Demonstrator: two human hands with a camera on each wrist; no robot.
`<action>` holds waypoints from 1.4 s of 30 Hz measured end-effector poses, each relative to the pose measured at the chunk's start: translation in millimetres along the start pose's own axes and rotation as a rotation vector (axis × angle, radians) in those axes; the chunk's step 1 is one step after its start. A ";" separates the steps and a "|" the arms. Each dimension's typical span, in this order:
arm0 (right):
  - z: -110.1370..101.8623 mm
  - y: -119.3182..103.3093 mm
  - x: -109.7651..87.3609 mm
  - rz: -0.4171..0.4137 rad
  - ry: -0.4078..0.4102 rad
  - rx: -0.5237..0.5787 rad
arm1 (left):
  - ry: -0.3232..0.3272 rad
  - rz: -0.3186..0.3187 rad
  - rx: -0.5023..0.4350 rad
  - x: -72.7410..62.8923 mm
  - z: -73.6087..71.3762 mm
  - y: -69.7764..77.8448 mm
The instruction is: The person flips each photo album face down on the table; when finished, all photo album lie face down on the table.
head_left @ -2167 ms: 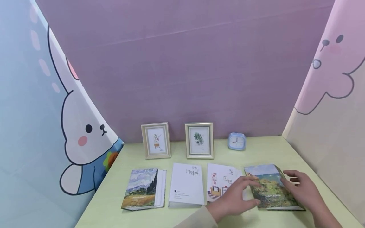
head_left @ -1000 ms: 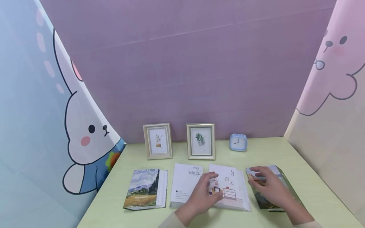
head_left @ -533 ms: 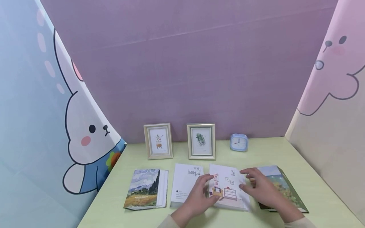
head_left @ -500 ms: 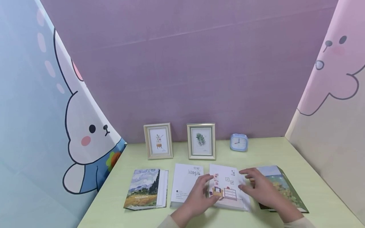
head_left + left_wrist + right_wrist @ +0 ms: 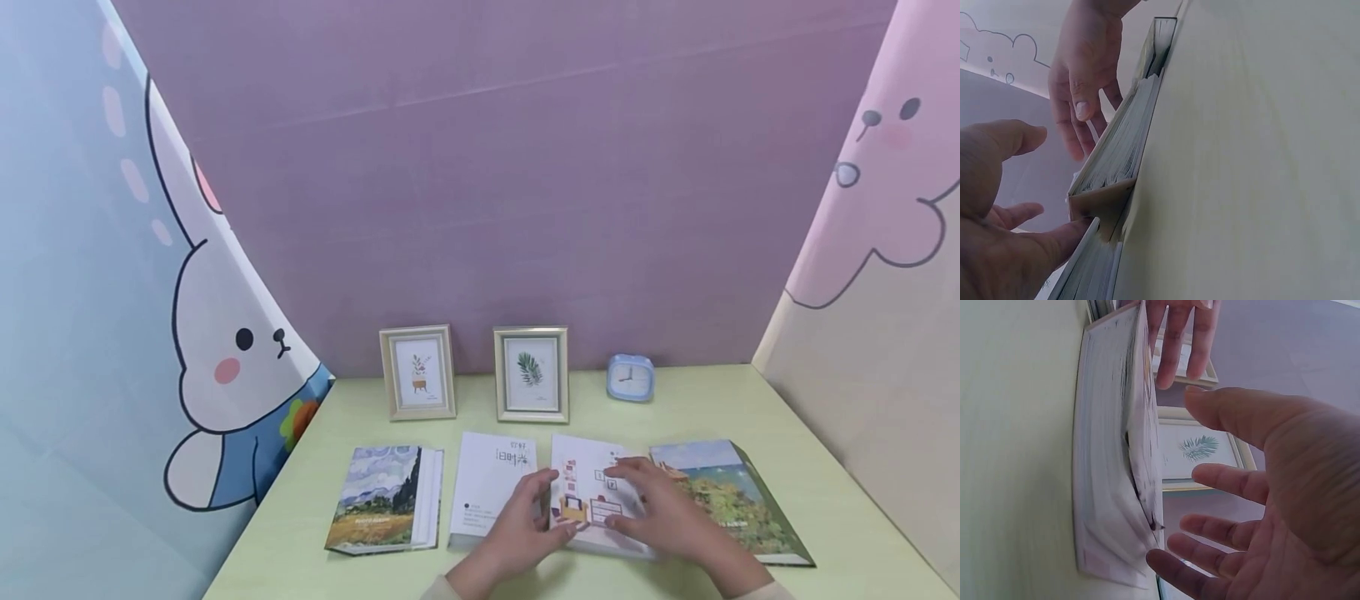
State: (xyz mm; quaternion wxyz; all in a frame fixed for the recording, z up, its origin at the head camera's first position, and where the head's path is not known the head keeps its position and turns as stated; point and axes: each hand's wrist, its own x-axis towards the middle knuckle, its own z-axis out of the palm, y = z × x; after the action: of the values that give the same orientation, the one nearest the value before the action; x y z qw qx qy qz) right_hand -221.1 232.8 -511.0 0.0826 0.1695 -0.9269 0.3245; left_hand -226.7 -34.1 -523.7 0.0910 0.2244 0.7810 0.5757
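A photo album with furniture drawings on its white cover [image 5: 581,471] lies between my two hands. My left hand [image 5: 517,533] is at its left edge, fingers spread. In the left wrist view a finger [image 5: 1063,240] reaches to the album's spine [image 5: 1100,203], beside the neighbouring white album. My right hand [image 5: 663,517] hovers over the right part of the cover with fingers apart, hiding some of it. In the right wrist view the thick pages [image 5: 1110,425] show, and the right fingers [image 5: 1179,572] are stretched loosely near the cover's edge.
A white album with Chinese lettering [image 5: 487,483] lies left, then a landscape-painting album [image 5: 378,500]. At right lies a seaside-painting album [image 5: 720,483]. Two picture frames [image 5: 417,372] and a blue alarm clock [image 5: 630,378] stand along the table's back.
My right hand has left the seaside album and moved left over the drawn cover. My left hand shifted left to that album's left edge. The albums stay about in place.
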 end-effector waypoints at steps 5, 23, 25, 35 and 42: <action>3.9 -2.4 -1.4 -0.034 0.017 -0.062 | -0.009 -0.015 -0.019 -1.0 0.0 1.3; 7.5 -3.2 -6.4 0.061 -0.011 -0.108 | -0.031 -0.082 -0.034 -6.3 -2.3 2.2; 7.8 -3.4 -6.7 0.063 -0.010 -0.117 | -0.031 -0.088 -0.031 -6.0 -2.3 1.4; 9.5 -1.8 -6.9 0.060 -0.008 -0.124 | -0.041 -0.093 -0.027 -5.0 -3.8 0.1; 10.9 0.3 -6.6 0.056 -0.002 -0.119 | -0.032 -0.083 -0.045 -5.3 -4.1 0.2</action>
State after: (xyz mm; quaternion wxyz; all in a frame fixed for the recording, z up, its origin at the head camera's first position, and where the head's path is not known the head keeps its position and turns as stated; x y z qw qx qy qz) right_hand -215.5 227.9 -521.4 0.0826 0.1386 -0.9490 0.2708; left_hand -223.7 -39.9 -522.9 0.1322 0.1986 0.7750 0.5851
